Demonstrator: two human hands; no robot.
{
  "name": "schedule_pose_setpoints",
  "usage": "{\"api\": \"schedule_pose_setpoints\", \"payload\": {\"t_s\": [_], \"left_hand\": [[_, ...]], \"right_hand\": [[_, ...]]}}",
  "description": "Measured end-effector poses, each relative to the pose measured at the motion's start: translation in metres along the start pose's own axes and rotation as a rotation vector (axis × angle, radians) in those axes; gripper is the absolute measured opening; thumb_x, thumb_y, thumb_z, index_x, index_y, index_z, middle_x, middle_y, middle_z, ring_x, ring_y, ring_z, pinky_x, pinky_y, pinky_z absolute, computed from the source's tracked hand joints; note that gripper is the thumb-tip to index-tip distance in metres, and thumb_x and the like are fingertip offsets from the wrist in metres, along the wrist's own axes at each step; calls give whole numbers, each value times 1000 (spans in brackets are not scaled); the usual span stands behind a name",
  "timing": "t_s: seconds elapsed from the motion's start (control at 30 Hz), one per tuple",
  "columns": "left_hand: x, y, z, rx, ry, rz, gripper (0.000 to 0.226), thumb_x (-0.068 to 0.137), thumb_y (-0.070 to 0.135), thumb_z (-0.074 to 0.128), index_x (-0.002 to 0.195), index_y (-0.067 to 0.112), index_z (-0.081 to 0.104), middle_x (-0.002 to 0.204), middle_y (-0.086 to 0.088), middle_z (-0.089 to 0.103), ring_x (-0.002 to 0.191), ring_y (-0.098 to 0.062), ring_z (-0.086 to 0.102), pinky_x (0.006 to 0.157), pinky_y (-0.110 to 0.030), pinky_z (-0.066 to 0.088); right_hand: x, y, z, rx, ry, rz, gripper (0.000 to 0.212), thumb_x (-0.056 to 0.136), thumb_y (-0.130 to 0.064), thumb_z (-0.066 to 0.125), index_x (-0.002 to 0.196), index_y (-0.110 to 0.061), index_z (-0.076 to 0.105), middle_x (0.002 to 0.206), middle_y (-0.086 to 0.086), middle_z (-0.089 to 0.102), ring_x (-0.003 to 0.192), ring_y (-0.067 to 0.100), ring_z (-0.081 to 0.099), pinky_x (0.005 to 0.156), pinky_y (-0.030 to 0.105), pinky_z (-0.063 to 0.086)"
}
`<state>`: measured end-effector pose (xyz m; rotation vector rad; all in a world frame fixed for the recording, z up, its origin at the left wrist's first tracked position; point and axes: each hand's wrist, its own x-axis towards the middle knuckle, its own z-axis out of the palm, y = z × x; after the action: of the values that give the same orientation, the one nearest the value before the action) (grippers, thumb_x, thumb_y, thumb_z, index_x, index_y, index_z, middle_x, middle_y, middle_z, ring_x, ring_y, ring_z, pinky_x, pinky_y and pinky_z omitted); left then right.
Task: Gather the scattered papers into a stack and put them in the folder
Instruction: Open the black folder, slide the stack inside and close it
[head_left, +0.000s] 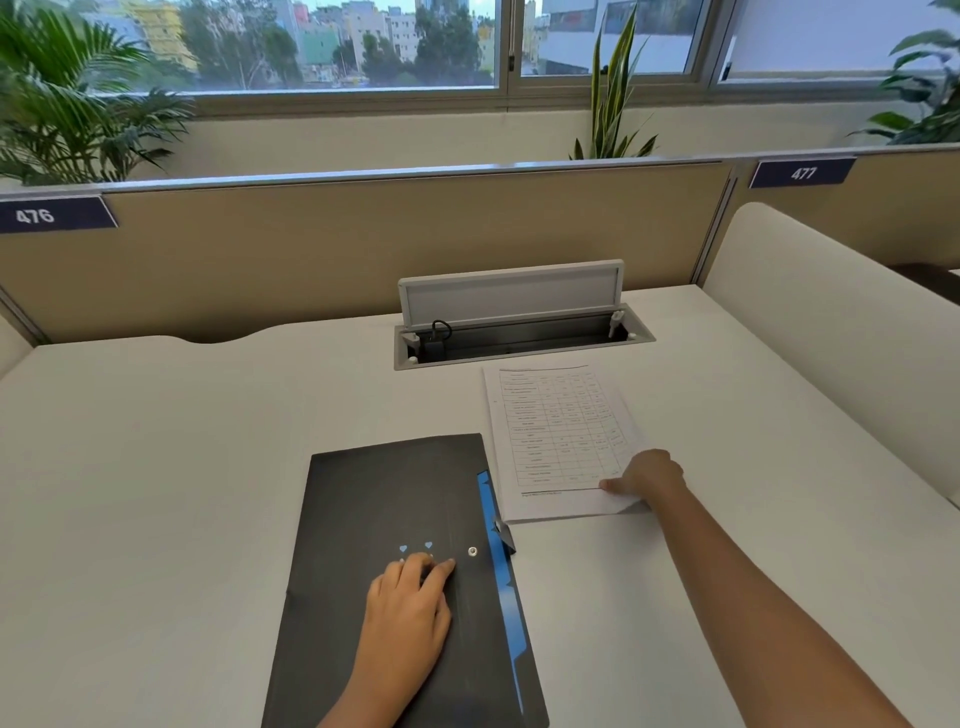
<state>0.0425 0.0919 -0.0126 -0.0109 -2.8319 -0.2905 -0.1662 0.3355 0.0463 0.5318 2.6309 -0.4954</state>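
A black folder (384, 499) with a blue strip along its right edge and a metal snap lies closed on the white desk in front of me. My left hand (410, 603) rests flat on its cover, fingers straight, just below the snap. To the right of the folder lies a stack of white papers (561, 431) printed with a table. My right hand (647, 475) pinches the stack's near right corner, which is lifted slightly off the desk.
An open cable box (519, 327) with its lid raised sits in the desk behind the papers. A beige partition (311, 244) closes the back, and a white side divider (831, 338) stands at the right. White desk surface (156, 467) stretches left of the folder.
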Motion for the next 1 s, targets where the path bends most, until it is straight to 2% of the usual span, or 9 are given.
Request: {"api": "schedule_pose_setpoints", "payload": {"t_s": [0.13, 0.23, 0.33, 0.43, 0.53, 0.7, 0.77, 0.87, 1.0], "left_hand": [[0, 1, 0, -20, -34, -30, 30, 68, 20, 72, 97, 24, 70, 84, 5, 66, 71, -11, 62, 61, -24, 51], [1, 1, 0, -32, -64, -29, 42, 56, 18, 83, 96, 24, 71, 83, 5, 67, 69, -11, 62, 60, -24, 51], [1, 1, -2, -41, -74, -38, 41, 56, 19, 84, 95, 23, 71, 84, 5, 67, 71, -11, 63, 60, -25, 52], [2, 5, -5, -83, -101, -114, 35, 73, 22, 71, 108, 27, 64, 102, 6, 62, 91, -12, 59, 78, -28, 49], [7, 19, -2, -144, -171, -304, 37, 89, 36, 43, 127, 35, 43, 130, 9, 42, 122, -12, 36, 105, -33, 27], [15, 60, 4, -83, -384, -332, 66, 84, 54, 46, 140, 29, 22, 152, 3, 16, 142, -24, 5, 113, -54, 4], [19, 69, 6, -52, -450, -352, 74, 83, 56, 47, 143, 26, 14, 156, 0, 5, 143, -28, -5, 111, -60, 1], [25, 70, 3, 10, -485, -372, 73, 87, 48, 45, 145, 23, 7, 157, -5, -5, 142, -32, -11, 108, -65, 1], [31, 65, -5, 7, -566, -430, 74, 89, 35, 47, 145, 22, 1, 155, -10, -13, 141, -38, -5, 108, -64, 13]], "right_hand": [[4, 8, 4, 67, -10, -47, 71, 76, -46, 70, 125, -1, 46, 130, 13, 52, 121, 30, 50, 93, 35, 44], [8, 20, 7, 393, 18, -54, 50, 77, -22, 72, 116, 2, 52, 115, 18, 61, 99, 33, 59, 76, 33, 46], [2, 31, 2, 819, -180, -7, 35, 79, -4, 66, 111, 2, 54, 90, 13, 61, 78, 28, 59, 62, 37, 54], [-9, 42, -2, 883, -371, 12, 30, 79, 4, 62, 106, -4, 52, 90, 11, 57, 79, 27, 58, 45, 33, 57], [-15, 50, 0, 902, -447, -57, 38, 80, 7, 56, 113, -12, 51, 104, 8, 58, 89, 26, 58, 49, 28, 58], [-22, 57, 3, 959, -409, -160, 48, 82, 14, 46, 124, -10, 47, 120, 9, 52, 106, 31, 53, 72, 39, 57], [-26, 60, 0, 980, -400, -197, 49, 81, 14, 45, 124, -10, 48, 122, 9, 53, 108, 32, 53, 75, 41, 55], [-33, 66, -6, 1087, -398, -220, 44, 81, 13, 45, 117, -10, 52, 118, 9, 57, 102, 30, 57, 63, 35, 60], [-40, 72, -12, 1217, -423, -216, 43, 82, 13, 41, 116, -11, 52, 109, 10, 61, 87, 28, 68, 55, 27, 59]]}}
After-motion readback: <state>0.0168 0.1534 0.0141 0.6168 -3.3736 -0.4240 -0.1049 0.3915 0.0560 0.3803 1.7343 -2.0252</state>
